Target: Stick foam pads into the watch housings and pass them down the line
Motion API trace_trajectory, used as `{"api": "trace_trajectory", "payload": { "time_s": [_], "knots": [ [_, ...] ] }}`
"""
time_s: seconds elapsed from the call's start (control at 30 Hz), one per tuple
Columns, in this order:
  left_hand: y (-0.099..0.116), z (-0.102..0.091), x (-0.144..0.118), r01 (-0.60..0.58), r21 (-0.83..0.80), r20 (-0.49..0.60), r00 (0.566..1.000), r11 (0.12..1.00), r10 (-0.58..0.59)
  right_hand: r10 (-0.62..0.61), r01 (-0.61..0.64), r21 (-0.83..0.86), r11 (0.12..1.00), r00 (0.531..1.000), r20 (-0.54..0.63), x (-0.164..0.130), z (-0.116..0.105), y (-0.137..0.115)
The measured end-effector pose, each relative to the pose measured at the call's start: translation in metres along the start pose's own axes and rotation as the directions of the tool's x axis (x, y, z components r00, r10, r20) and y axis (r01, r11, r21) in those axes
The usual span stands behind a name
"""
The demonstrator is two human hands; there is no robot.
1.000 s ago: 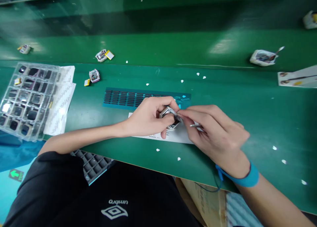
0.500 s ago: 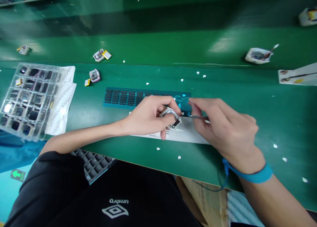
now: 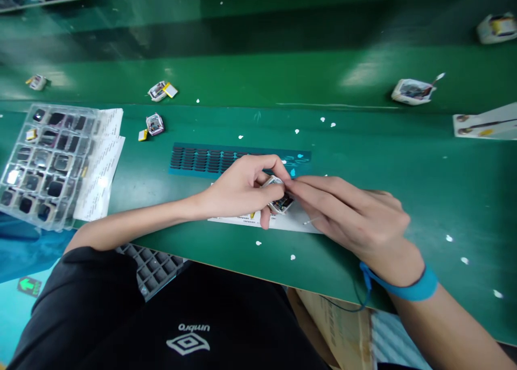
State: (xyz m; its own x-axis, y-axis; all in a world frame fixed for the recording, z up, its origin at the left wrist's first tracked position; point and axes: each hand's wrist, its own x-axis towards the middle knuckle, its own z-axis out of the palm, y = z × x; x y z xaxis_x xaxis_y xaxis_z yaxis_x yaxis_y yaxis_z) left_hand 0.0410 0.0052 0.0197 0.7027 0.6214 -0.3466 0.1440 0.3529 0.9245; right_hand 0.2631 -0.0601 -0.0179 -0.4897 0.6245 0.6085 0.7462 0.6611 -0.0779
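My left hand (image 3: 242, 195) grips a small whitish watch case (image 3: 281, 203) between thumb and fingers, its open side with dark electronics facing up. Closed together, the fingertips of my right hand (image 3: 355, 211) meet the right edge of the case and hide whatever is pinched there. Below these fingers shows the thin pale tip of slim metal tweezers (image 3: 311, 221), mostly covered by the hand. A bit of yellow (image 3: 252, 215) peeks out under my left hand. Beneath both hands lies a white printed paper sheet (image 3: 291, 222).
A blue sheet with rows of dark strips (image 3: 196, 160) lies behind my hands. At left, a clear compartment tray (image 3: 60, 144) of watch parts sits on papers (image 3: 105, 181). More opened watch cases (image 3: 154, 124) with yellow batteries stand farther back. White stickers dot the green bench (image 3: 379, 144).
My right hand has moved left to the watch case, its fingertips now touching the edge. The tweezers have swung down and are mostly hidden. My left hand has stayed in place.
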Motion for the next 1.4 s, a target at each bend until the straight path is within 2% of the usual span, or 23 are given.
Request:
{"api": "trace_trajectory", "payload": {
  "time_s": [0.13, 0.27, 0.57, 0.73, 0.9, 1.07, 1.13, 1.27, 1.4],
  "knots": [
    [0.003, -0.001, 0.0, 0.01, -0.039, 0.01, 1.0, 0.999, -0.01, 0.034, -0.035, 0.042, 0.999, 0.999, 0.016, 0.007, -0.002, -0.003],
    [0.005, 0.0, 0.0, 0.03, -0.059, 0.016, 0.999, 0.998, -0.029, 0.1, -0.096, 0.112, 0.989, 0.995, -0.03, 0.014, -0.002, -0.006],
    [0.005, -0.004, 0.0, 0.144, -0.19, 0.089, 0.988, 0.971, -0.129, -0.034, 0.034, 0.019, 0.999, 0.999, 0.026, 0.003, -0.005, 0.001],
    [0.008, -0.002, 0.0, 0.177, -0.166, 0.121, 0.98, 0.97, -0.159, 0.002, 0.001, -0.05, 0.999, 0.998, 0.068, 0.001, -0.003, 0.003],
    [0.004, 0.0, 0.002, 0.091, -0.102, 0.014, 0.996, 0.991, -0.09, 0.09, -0.08, -0.126, 0.989, 0.993, 0.072, 0.007, -0.001, 0.004],
    [0.0, -0.002, 0.002, 0.052, -0.061, -0.007, 0.999, 0.997, -0.052, -0.035, 0.041, -0.056, 0.998, 0.993, 0.114, 0.005, -0.008, 0.004],
    [-0.001, -0.002, 0.002, 0.04, -0.043, -0.019, 0.999, 0.998, -0.041, -0.047, 0.052, -0.045, 0.998, 0.992, 0.118, 0.003, -0.008, 0.004],
    [-0.002, -0.002, 0.002, 0.018, -0.014, -0.074, 0.997, 1.0, -0.019, 0.015, -0.012, -0.028, 1.0, 0.994, 0.112, 0.004, -0.005, 0.004],
    [-0.005, -0.002, 0.003, -0.037, -0.008, -0.101, 0.994, 0.999, 0.036, 0.113, -0.129, 0.171, 0.977, 0.988, 0.101, 0.013, -0.005, 0.001]
  ]
}}
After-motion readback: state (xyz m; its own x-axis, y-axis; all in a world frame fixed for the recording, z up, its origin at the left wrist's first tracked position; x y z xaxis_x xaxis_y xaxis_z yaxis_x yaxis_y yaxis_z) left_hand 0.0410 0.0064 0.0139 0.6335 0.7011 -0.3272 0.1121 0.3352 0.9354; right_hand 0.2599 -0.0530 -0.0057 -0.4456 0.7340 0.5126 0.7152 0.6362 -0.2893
